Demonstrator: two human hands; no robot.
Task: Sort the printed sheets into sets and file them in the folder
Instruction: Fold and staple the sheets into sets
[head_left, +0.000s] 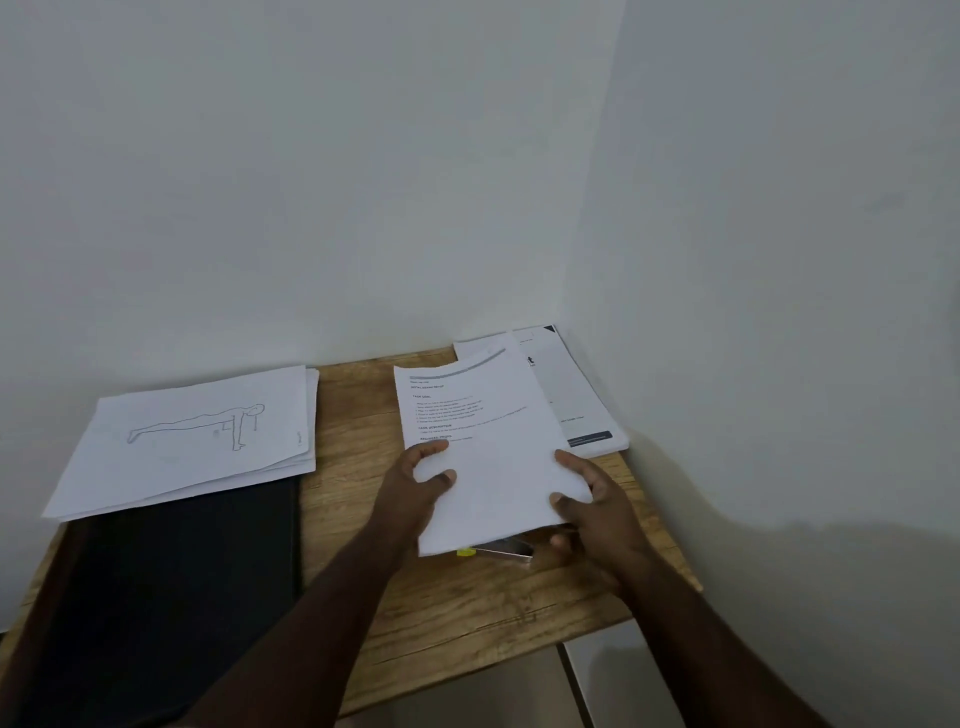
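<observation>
White sheets (483, 441) carry black text under a grey header bar. The left stack (197, 441) is white with a thin grey line drawing of a figure. Black folder (171, 587), light-brown wood-grain table (467, 613), pale wall (311, 182).

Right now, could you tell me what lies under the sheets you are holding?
Under the held sheets, gripped by both hands, a metallic object and something yellow poke out; the rest is covered, so I cannot identify them.

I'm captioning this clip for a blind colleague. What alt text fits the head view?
Both hands, left hand and right hand, hold a set of printed text sheets above a wooden table. A stack topped by a plank-pose drawing overlaps a black folder at left; another stack lies in the corner.
</observation>
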